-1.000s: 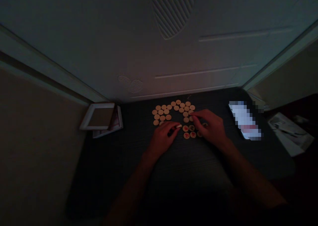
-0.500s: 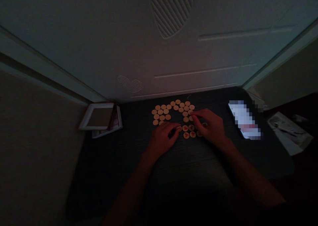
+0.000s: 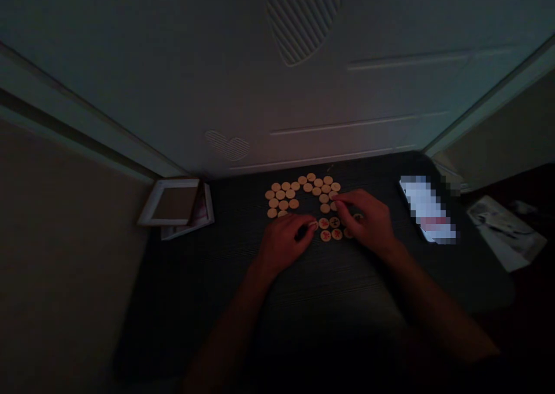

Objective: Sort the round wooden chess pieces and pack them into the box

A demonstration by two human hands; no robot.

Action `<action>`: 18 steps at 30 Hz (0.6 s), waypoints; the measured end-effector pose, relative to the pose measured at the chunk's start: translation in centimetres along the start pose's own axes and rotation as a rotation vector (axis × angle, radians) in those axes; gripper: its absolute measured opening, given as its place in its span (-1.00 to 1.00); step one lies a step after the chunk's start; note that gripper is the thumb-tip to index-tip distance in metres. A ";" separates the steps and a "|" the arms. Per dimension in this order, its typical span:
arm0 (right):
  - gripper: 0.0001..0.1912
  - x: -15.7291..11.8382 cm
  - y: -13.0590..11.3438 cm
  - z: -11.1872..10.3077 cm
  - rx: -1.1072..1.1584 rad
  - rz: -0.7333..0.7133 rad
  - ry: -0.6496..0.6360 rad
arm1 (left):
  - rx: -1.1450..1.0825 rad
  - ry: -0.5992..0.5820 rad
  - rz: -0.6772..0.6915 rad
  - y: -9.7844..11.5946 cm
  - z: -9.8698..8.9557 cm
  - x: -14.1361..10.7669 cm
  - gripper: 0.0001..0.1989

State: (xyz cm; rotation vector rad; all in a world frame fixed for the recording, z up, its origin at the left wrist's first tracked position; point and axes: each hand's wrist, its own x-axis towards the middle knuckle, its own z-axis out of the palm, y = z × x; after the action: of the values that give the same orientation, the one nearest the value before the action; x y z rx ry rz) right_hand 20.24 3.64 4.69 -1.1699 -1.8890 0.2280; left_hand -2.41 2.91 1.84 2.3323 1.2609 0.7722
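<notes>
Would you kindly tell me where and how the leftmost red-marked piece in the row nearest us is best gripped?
Probably by the rim of that red-marked xiangqi piece, coming from its near left: it is a round disc lying flat, with neighbouring pieces close on its far and right sides.

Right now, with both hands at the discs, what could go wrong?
The left hand has its fingertips at a disc right beside the marked discs; a slip might push those out of line.

The right hand reaches over some marked discs to the bunched plain discs, so it could knock hidden ones.

In such dim light, marks might be misread.
</notes>
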 end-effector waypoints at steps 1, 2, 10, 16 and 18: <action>-0.84 0.0 0.0 0.0 0.002 -0.002 0.001 | 0.008 -0.003 -0.005 0.0 0.0 0.0 -0.82; -0.84 0.0 0.0 0.0 0.005 -0.005 0.002 | 0.021 -0.007 -0.008 0.0 0.0 0.0 -0.83; -0.84 0.0 -0.2 0.0 0.018 0.010 0.000 | 0.134 -0.018 -0.024 0.2 0.3 0.1 -0.83; -0.84 -0.1 -0.1 0.1 0.008 0.032 -0.023 | 0.150 -0.006 -0.043 0.2 0.4 0.0 -0.82; -0.83 -0.1 -0.1 0.1 0.011 0.040 -0.019 | 0.155 0.007 -0.041 0.3 0.5 0.0 -0.82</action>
State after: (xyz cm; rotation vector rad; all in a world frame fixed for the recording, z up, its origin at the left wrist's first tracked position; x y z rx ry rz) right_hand 20.11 3.54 4.69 -1.2032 -1.8795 0.2721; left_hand -1.91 2.74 1.56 2.4177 1.4132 0.6923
